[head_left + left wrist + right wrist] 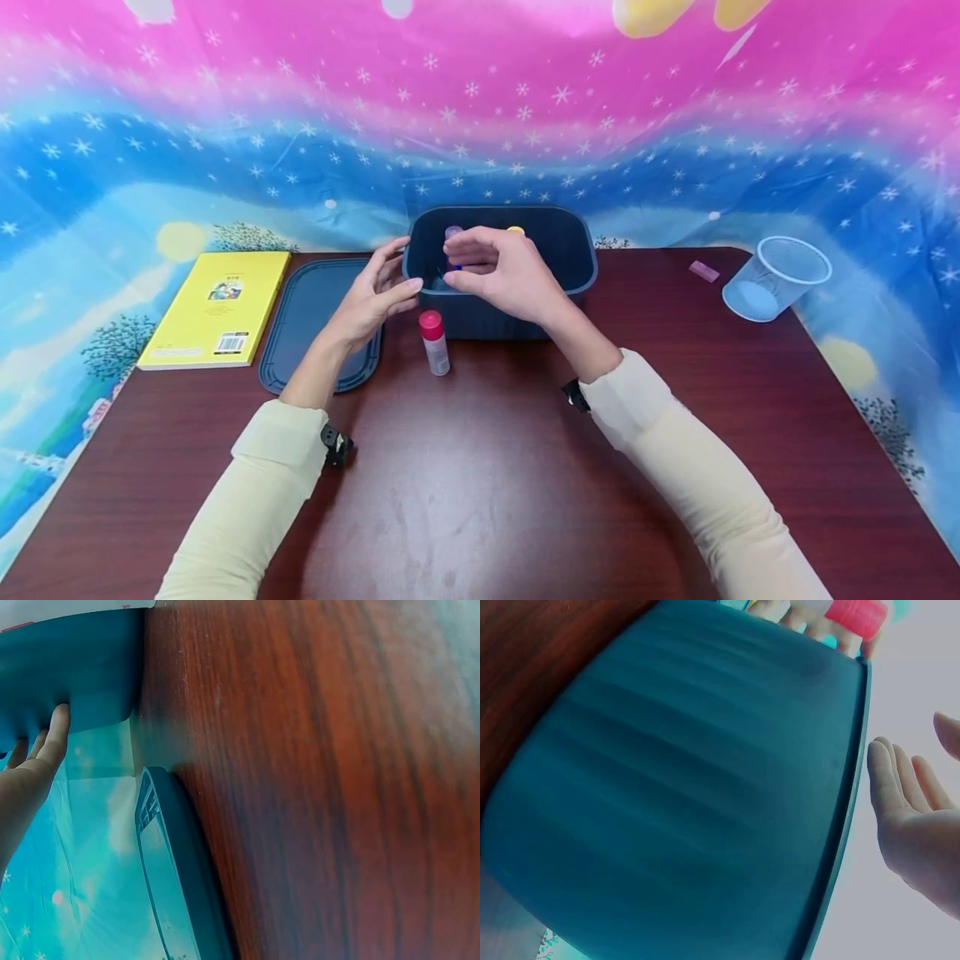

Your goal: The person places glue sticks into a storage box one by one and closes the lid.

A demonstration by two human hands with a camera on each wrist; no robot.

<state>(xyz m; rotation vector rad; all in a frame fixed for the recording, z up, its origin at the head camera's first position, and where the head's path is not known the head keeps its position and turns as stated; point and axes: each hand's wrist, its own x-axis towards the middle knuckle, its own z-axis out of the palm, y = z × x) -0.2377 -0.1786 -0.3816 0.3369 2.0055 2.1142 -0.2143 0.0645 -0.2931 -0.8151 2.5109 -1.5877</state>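
Observed a glossy, dark-red, wood-grained table point(480, 467) backed by creased snowflake-print cloth point(300, 150). Found at twelve o'clock a smooth, round-cornered dark bin point(487, 318), with standing red-capped cylindrical tube point(437, 346) just outside its seven-o'clock side. Noted left hand point(372, 292) touching it with fingers apart, right hand point(506, 271) above with loosely curved fingers, thumb separated.

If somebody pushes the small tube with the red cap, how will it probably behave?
The red-capped tube would probably tip easily, because it stands upright and is narrow for its height. Once it lies on its side, it may roll, as its body looks round. It is likely stiff rather than floppy, since its sides look straight.
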